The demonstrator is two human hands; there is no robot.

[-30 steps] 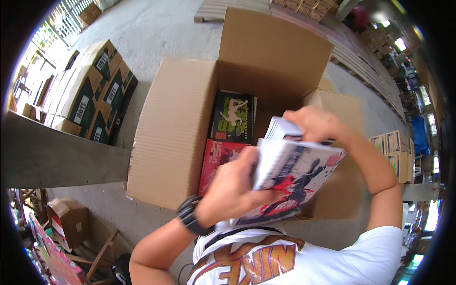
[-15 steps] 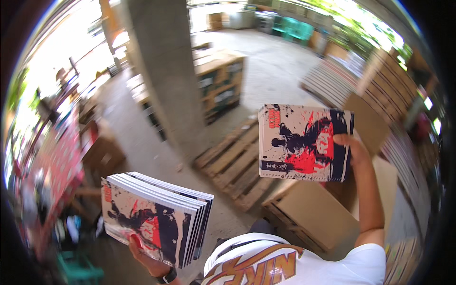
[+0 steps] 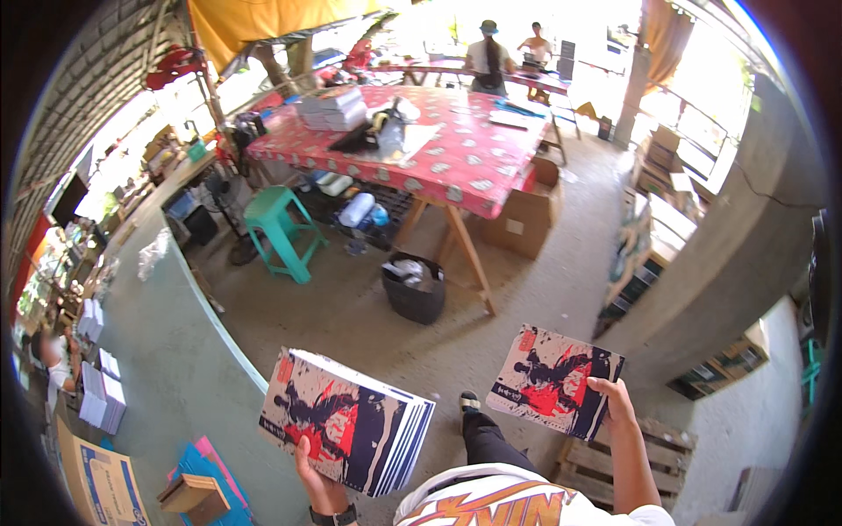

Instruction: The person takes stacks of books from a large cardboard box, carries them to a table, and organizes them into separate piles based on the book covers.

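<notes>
A stack of several notebooks [image 3: 377,438] is gripped in my left hand [image 3: 319,484], thumb over the top cover and fingers hidden beneath. The covers are beige, black and red with a dark painted figure, and their white page edges fan out at the far and right sides. My right hand [image 3: 616,405] pinches another notebook [image 3: 551,379] of the same design by its right edge, thumb on the cover. Whether a second copy lies beneath it I cannot tell. Both hands hold the notebooks in front of my body above the concrete floor.
Ahead stands a table [image 3: 438,167] with a red patterned cloth. A green stool [image 3: 282,230] and black bin [image 3: 412,287] are near it. A long grey-green table [image 3: 167,307] curves along my left. A concrete pillar [image 3: 728,263] and wooden pallet [image 3: 631,460] are at right.
My view has swung left, bringing in the red-clothed table and grey-green table. The open cartons at right have left view. Both hands still hold the notebooks; the right has come lower.
</notes>
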